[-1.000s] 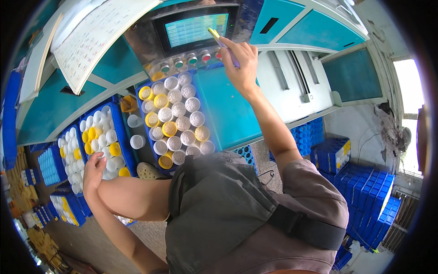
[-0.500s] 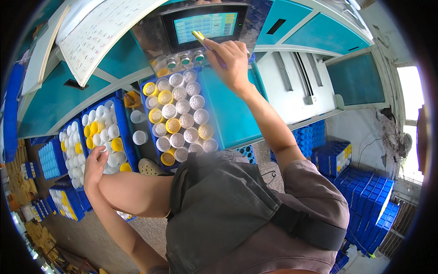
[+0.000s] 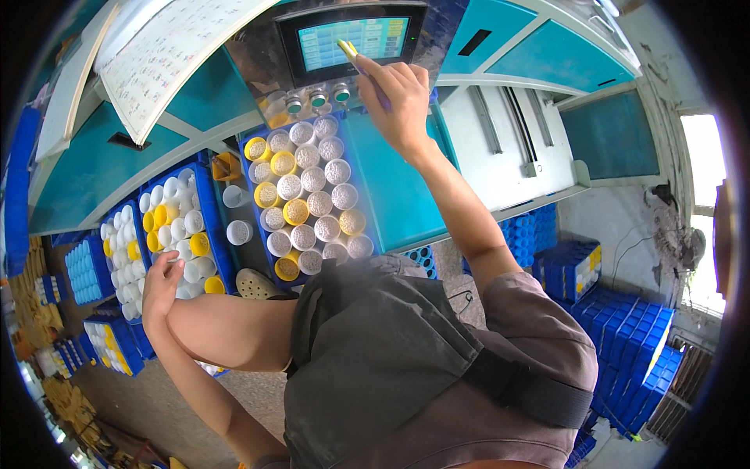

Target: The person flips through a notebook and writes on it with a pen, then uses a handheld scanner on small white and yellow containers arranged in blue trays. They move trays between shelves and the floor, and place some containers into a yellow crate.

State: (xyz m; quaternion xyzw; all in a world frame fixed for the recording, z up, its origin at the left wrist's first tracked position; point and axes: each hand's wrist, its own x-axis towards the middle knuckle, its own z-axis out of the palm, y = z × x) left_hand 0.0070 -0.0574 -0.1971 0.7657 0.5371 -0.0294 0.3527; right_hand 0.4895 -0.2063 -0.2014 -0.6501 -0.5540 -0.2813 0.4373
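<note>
My right hand (image 3: 400,105) grips a slim yellow-and-purple pen-like tool (image 3: 348,51). Its yellow tip is over the lit touch screen (image 3: 383,37) of a control panel; I cannot tell if it touches. Below the screen sit three round green buttons (image 3: 318,99). Near that hand, a blue crate (image 3: 255,193) holds rows of white and yellow cups (image 3: 313,182) filled with pale granular material. My left hand (image 3: 161,286) rests at my bent knee, fingers loosely spread and holding nothing. Beside it is another blue crate (image 3: 216,227) with white and yellow cups.
Two loose white cups (image 3: 240,232) stand between the crates. A teal panel (image 3: 394,187) lies right of the filled cups. Written sheets (image 3: 168,59) hang at upper left. Blue crates (image 3: 621,332) are stacked at right, and more crates with cups (image 3: 113,344) stand at left.
My right hand has shifted slightly right, and the tool's tip has moved a little right and up to down the same screen area. My left hand stays at the knee.
</note>
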